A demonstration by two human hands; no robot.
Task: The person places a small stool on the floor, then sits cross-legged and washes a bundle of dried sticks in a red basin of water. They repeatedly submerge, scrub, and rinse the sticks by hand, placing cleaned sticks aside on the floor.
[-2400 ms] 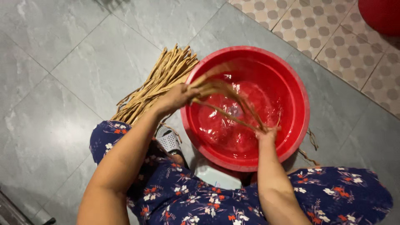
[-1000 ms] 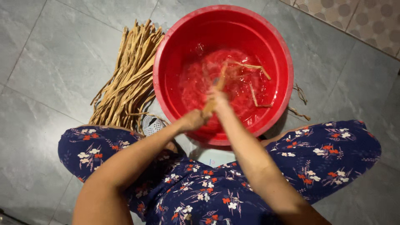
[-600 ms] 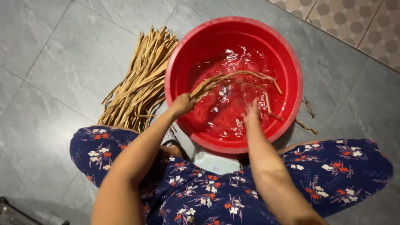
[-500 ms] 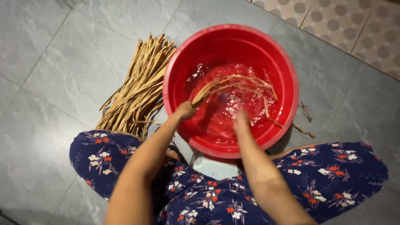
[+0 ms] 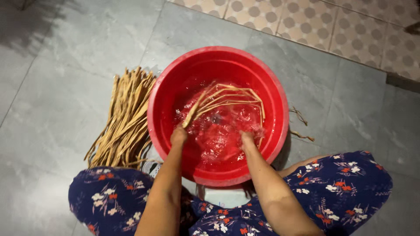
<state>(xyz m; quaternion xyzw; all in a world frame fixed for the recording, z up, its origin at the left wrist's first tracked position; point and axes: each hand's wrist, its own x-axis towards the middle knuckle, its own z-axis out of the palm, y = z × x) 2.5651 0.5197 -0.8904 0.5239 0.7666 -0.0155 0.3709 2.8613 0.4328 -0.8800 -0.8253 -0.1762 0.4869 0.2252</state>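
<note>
grey floor tiles (image 5: 78, 87) under red basin (image 5: 162, 87); left hand (image 5: 178, 134) fingers around strips (image 5: 227, 94), right hand (image 5: 247, 137) fingers unclear.

Glossy plastic basin (image 5: 280, 109); seemingly fibrous strips (image 5: 227, 98).

The basin (image 5: 280, 109) sat on the floor (image 5: 65, 87) at the centre, holding water (image 5: 218, 140). A bent bunch of strips (image 5: 227, 98) lay in it toward twelve o'clock. The left hand (image 5: 178, 135) was at seven o'clock, the right hand (image 5: 247, 139) at five. A pile of strips (image 5: 124, 122) lay at nine o'clock, loose scraps (image 5: 302, 126) at three.
</note>
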